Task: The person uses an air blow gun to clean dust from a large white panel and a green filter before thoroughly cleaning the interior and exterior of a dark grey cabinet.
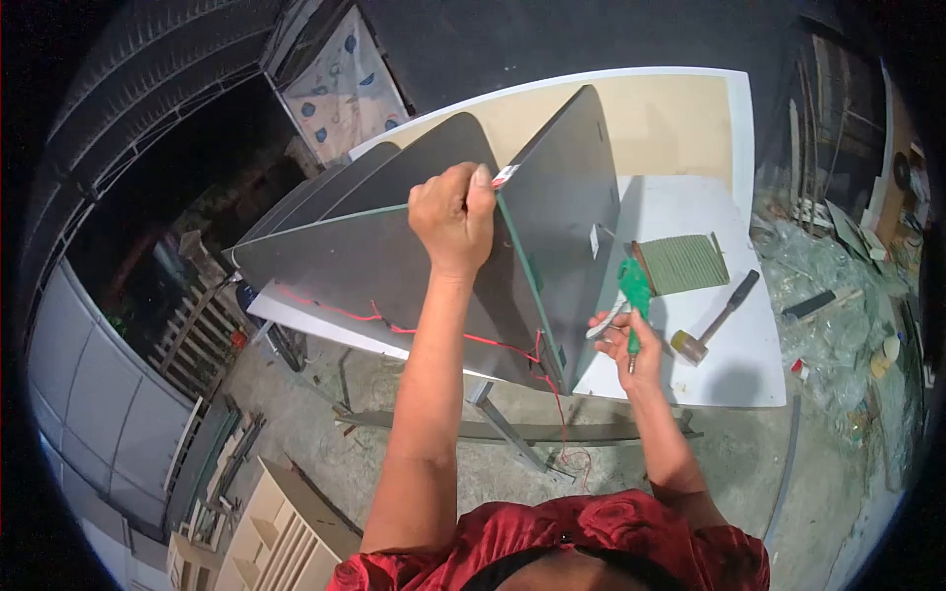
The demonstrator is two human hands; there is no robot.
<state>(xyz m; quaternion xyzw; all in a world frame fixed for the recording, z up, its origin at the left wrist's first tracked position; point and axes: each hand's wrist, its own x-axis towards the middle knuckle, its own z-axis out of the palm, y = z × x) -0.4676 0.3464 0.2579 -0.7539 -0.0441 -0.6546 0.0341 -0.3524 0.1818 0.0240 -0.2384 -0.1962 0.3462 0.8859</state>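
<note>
My left hand (453, 219) is clasping a dark panel (345, 271). My right hand (636, 353) is curling around a green tool (636, 284).

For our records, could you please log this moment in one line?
Left hand: closed, at grey panel edge; right hand: holding green object; mallet: on white board
</note>
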